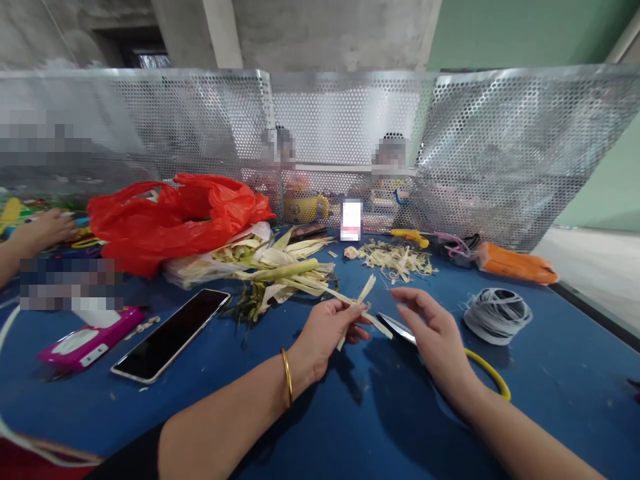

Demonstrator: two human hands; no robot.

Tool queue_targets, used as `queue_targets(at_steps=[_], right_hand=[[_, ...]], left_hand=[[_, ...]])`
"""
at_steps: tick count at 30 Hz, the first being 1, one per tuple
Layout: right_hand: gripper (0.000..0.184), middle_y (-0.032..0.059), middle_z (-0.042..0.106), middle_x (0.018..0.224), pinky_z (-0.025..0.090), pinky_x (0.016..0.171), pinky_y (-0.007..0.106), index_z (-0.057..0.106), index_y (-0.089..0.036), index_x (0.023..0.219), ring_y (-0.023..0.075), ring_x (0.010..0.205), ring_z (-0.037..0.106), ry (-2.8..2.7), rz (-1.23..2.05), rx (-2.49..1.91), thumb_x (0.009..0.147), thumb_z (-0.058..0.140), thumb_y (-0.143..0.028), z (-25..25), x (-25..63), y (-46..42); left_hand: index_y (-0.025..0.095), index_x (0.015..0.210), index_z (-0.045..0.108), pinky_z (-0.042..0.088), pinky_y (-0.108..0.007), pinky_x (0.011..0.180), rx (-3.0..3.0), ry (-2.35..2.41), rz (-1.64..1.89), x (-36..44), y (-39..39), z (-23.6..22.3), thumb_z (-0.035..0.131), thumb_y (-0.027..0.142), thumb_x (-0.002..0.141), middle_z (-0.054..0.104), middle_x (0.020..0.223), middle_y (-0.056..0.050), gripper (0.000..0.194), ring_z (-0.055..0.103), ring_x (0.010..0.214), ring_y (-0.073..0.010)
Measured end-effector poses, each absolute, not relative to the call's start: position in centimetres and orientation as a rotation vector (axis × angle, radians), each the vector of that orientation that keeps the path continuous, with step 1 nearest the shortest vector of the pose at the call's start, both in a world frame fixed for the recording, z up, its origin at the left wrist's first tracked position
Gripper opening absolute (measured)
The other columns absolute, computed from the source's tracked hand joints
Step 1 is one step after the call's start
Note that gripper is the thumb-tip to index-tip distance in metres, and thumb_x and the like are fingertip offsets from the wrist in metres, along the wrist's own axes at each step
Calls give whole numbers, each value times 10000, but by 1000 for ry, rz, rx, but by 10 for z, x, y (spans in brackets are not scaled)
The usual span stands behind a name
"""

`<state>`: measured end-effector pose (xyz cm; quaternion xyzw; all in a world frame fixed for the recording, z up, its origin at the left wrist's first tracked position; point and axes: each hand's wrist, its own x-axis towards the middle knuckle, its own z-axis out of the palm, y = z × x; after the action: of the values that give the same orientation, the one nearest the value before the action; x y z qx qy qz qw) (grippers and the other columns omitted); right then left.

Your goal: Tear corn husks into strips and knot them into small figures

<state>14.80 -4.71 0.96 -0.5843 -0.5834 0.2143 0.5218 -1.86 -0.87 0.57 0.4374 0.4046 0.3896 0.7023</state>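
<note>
Thumb and fingers of my left hand [333,330] pinch crossed strips of corn husk [367,293] above the blue table. My right hand [434,330] hovers just right of the strips, thumb and fingers apart, with nothing I can make out between them. Beneath that hand lies a pair of scissors [399,328] with a yellow handle [490,370]; the hand hides their middle. Beyond my left hand is a pile of pale corn husks [285,273]. Husk scraps [397,259] are heaped farther back.
A ball of grey string [497,315] and an orange packet [517,263] sit at right. On the left are a black phone [173,333], a magenta device [90,340] and a red plastic bag [175,220]. Another person's hand [47,227] is at far left. A perforated metal screen [345,120] stands behind.
</note>
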Motion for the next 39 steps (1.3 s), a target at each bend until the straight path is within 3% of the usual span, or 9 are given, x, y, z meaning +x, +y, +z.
queue_targets(at_steps=[4,8,14,19,24,26,29,36,39], right_hand=[[305,-9,627,687,397,607,239,617,-204,746,148,664,553,-1719,526,-1504,882,493,-447,10,144,-53],[376,-37,540,557,314,526,231,550,-206,629,120,549,484,-1968,401,-1611,917,455,-429,2,140,-54],[340,-17,557,593,351,600,254,545,-206,642,137,592,514,-2028,93,-1534,941,427,-317,10,143,-57],[211,56,644,872,392,742,318,671,-209,955,198,828,588,-1918,-219,-1393,904,521,-349,20,147,-60],[165,-21,546,649,394,607,262,669,-218,808,141,626,528,-1921,295,-1448,857,575,-344,16,143,-57],[234,-41,483,580,379,542,235,586,-202,684,122,564,474,-1827,526,-1445,862,548,-348,14,140,-56],[240,-45,477,592,383,535,224,493,-208,678,117,565,453,-1714,594,-1389,879,508,-338,14,139,-58],[144,-8,589,683,355,627,269,524,-203,768,142,633,517,-1973,-131,-1336,907,495,-224,13,140,-64],[159,-1,607,687,346,643,277,551,-201,783,146,640,532,-2040,-284,-1278,926,482,-203,12,139,-65]], left_hand=[[111,816,640,413,-186,504,1003,930,892,-18,-10,6,717,338,739,685,709,-45,252,609,525,-96],[108,785,646,406,-181,491,1038,947,898,-17,-10,7,694,313,751,671,688,-36,213,607,532,-95],[111,772,667,394,-192,460,1134,977,865,-18,-7,5,648,306,773,692,710,-62,195,593,494,-98],[122,717,663,354,-186,431,1341,960,727,-17,-15,8,619,312,762,655,658,-29,200,560,448,-89],[138,660,664,381,-207,450,1695,896,495,-15,-28,4,568,351,765,552,496,11,257,525,428,-117],[145,685,679,388,-211,460,1786,893,476,-16,-30,1,522,389,794,570,498,3,310,535,438,-126],[155,681,691,402,-211,472,1807,928,478,-18,-28,-1,454,423,826,632,548,-23,386,562,454,-134],[151,598,664,407,-217,455,1550,1058,684,-16,-19,3,491,409,779,696,641,-56,360,549,443,-126],[151,561,626,368,-210,429,1362,1028,815,-12,-19,5,521,375,756,665,599,-48,315,523,416,-109]])
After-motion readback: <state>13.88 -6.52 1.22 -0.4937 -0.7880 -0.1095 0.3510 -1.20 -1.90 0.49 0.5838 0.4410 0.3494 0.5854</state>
